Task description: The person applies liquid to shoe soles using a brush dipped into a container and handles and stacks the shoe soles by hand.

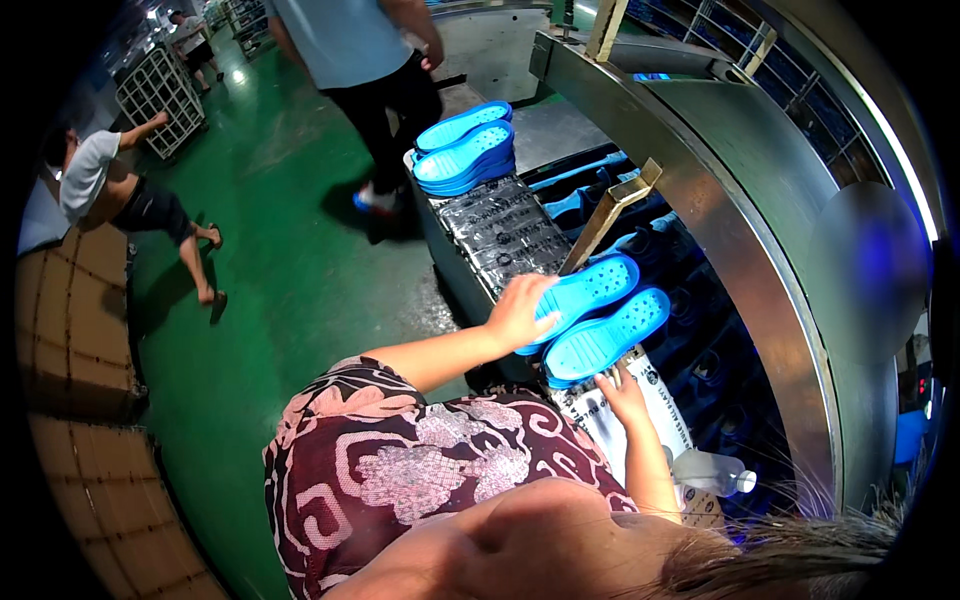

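Note:
Two small stacks of bright blue shoe soles, dotted with holes at the far end, lie side by side in front of me. My left hand (521, 313) is closed over the outer edge of the left blue shoe sole (592, 288), its thumb lying across the top. At the near edge of the right blue shoe sole (607, 337), the fingertips of my right hand (625, 396) touch its side, fingers apart. The undersides of both stacks and some of my fingertips are hidden. Another stack of blue soles (468, 152) sits farther off on the same ledge.
A ledge wrapped in printed plastic (508, 232) runs away from me. Right of it, dark moulds (690, 325) lie below a curved metal machine frame (760, 260) with an upright metal bracket (612, 215). A clear bottle (712, 471) lies by my right forearm. Cartons (80, 320) and people are at left.

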### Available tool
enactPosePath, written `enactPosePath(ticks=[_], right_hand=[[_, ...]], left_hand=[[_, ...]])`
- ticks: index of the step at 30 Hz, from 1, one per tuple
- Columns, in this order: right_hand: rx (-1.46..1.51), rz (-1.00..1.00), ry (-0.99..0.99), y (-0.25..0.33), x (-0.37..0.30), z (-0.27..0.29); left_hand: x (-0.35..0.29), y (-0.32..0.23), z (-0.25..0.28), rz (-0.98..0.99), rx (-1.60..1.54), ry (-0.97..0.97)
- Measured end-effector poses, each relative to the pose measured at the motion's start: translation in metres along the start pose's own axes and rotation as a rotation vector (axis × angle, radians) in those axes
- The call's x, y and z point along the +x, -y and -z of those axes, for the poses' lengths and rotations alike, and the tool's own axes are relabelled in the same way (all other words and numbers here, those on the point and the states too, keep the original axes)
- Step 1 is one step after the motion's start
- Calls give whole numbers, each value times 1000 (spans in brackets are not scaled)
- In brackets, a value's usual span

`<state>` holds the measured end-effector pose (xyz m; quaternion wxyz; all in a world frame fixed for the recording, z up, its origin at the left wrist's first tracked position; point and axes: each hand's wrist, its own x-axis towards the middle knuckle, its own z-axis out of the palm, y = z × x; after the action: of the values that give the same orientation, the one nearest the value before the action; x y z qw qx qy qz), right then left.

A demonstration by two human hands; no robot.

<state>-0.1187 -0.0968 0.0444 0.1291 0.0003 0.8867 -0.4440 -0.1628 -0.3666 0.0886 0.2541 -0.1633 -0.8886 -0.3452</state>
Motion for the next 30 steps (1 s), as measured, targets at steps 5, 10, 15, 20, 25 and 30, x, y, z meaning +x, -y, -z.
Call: enactPosePath(ticks=[5,10,15,20,25,30], right_hand=[[22,146,-156,26,-49,36],[366,169,-524,22,-107,61],[951,200,-853,-42,-152,60],[1224,50,-855,-131,-172,33],[1243,15,-901,-142,-183,27],[993,-14,-974,-133,-179,31]], left_hand=[[-17,-38,-19,48,42,605],[-25,-35,-43,91,203,542],[-14,-20,-63,-40,316,496],[-19,-9,-99,-74,469,459],[-9,-16,-104,-107,525,491],[-2,-15,-92,-122,497,528]])
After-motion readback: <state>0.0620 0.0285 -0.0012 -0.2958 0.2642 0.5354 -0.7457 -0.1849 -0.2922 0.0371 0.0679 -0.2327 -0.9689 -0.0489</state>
